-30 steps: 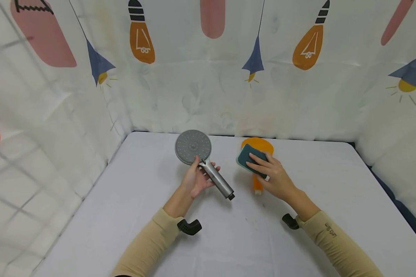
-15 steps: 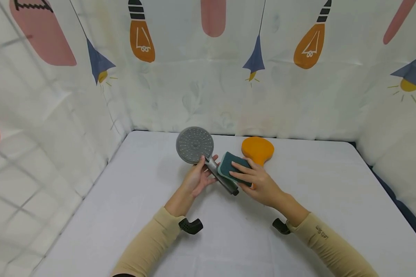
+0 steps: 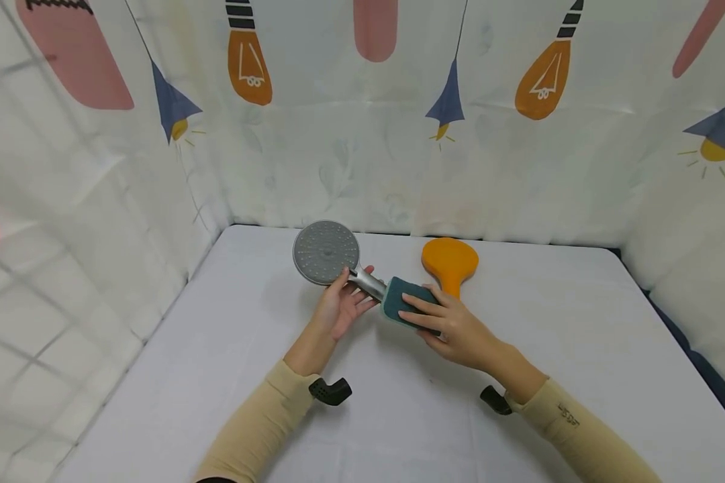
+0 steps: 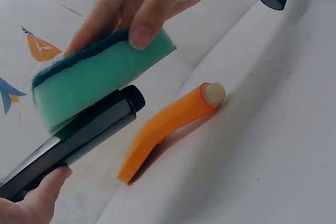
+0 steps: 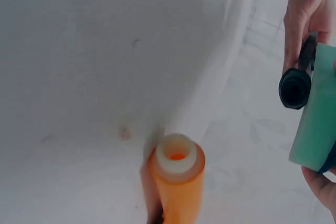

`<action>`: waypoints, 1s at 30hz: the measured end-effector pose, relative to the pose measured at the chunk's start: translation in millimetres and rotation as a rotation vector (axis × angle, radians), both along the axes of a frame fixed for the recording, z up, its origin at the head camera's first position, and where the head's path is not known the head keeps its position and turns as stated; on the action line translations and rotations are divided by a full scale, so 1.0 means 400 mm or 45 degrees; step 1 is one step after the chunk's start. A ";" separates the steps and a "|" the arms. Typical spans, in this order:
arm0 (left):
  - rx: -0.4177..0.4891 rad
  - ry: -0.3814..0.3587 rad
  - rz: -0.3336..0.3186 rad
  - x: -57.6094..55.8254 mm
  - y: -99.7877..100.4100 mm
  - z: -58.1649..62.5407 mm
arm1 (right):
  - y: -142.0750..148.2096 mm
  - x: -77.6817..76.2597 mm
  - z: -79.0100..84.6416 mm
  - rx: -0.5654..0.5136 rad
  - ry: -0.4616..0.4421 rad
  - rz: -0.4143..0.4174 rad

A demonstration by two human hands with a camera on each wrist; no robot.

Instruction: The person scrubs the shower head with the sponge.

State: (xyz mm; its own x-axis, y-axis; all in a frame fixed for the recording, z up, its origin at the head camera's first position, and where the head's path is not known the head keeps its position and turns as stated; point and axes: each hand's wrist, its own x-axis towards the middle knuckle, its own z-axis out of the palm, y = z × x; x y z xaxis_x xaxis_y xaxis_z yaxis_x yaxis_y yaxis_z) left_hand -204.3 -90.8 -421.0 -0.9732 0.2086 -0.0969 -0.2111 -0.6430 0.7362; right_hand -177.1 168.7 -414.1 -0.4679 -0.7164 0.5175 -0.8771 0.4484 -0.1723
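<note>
My left hand [image 3: 342,310] grips a grey and silver shower head [image 3: 326,252] by the neck of its handle, the round spray face tilted up toward me. In my right hand [image 3: 459,330] is a two-layer sponge [image 3: 407,302], dark teal on top and light green below, pinched between thumb and fingers. The sponge's green side lies along the shower head's handle [image 4: 100,124], near its threaded end, and covers that part in the head view. An orange shower head [image 3: 450,261] lies on the table just beyond my right hand, its handle end partly hidden by that hand.
A white cloth covers the table [image 3: 374,416]. Behind it and along both sides hang pale curtains [image 3: 362,168] printed with bulbs and lamps. A black camera mount [image 3: 330,392] sticks out from each wrist.
My right hand has brought the sponge leftward, off the orange shower head and onto the grey one's handle. The grey shower head has shifted slightly up and left with my left hand.
</note>
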 end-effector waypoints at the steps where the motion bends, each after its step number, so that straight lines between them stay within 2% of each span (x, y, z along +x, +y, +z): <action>1: 0.012 0.003 -0.003 -0.001 -0.003 0.002 | 0.005 0.001 0.000 -0.003 0.000 0.000; 5: 0.014 -0.010 -0.021 -0.003 0.003 0.005 | 0.008 -0.003 -0.003 -0.032 -0.015 0.007; 12: -0.172 -0.013 -0.024 0.010 0.047 -0.008 | -0.048 -0.025 -0.002 -0.100 0.010 -0.029; 17: -0.157 -0.034 -0.004 0.009 0.041 -0.015 | -0.063 -0.018 -0.007 -0.071 -0.035 -0.074; 24: -0.160 -0.014 0.024 0.000 0.015 -0.014 | -0.037 0.000 -0.024 -0.004 -0.066 -0.094; 30: -0.171 -0.055 -0.003 0.009 0.040 -0.024 | -0.055 -0.018 -0.018 -0.049 -0.072 -0.083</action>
State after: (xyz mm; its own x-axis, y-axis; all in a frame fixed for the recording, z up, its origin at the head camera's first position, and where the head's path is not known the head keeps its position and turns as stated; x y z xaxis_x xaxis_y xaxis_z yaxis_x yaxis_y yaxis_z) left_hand -200.7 -74.8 -430.5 -0.9671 0.1930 -0.1659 -0.2458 -0.5389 0.8057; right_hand -184.2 146.6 -421.4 -0.5420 -0.6639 0.5153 -0.8348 0.4962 -0.2386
